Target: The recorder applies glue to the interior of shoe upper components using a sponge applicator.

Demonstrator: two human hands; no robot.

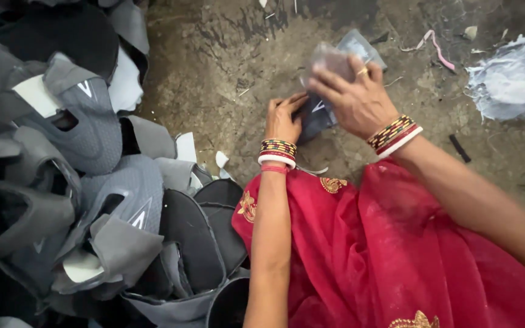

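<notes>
Grey shoe upper point(318, 115) lies on the bare floor point(226, 67), far of the red garment point(396, 255), centre of the scene. Left hand point(282, 120) pins its left edge, fingers pressed flat. Right hand point(355, 97) is closed on a blurred translucent piece point(330, 58) above it. Judgement: the work goes best with the upper held flat and the piece laid squarely. No proper container is visible; a loose pile of grey uppers point(86, 182) sits at left, a pale plastic sheet point(514, 76) at far right.
</notes>
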